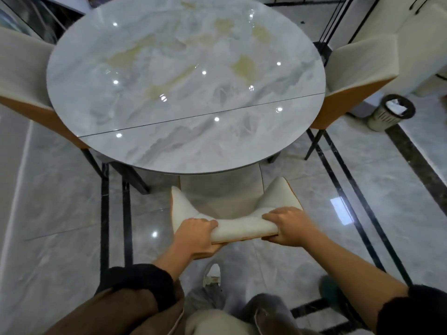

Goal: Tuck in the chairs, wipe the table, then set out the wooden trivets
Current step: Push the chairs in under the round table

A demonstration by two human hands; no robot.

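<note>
The left hand (196, 235) and the right hand (288, 228) each curl around the top edge of the cream padded chair with an orange-brown back (242, 228), fingers over the front and thumbs behind. Its seat reaches under the near rim of the round glossy grey marble-look desk (183, 97). Two matching cream side chairs (21, 76) (358, 68) flank the desk, and a small round perforated bin (391, 113) stands on the floor to the right.

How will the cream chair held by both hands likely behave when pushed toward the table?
The chair likely slides easily; the tiled floor looks glossy. Its padded backrest seems soft where the left hand and right hand grip it. Pushed from the top, it might tip slightly.
</note>
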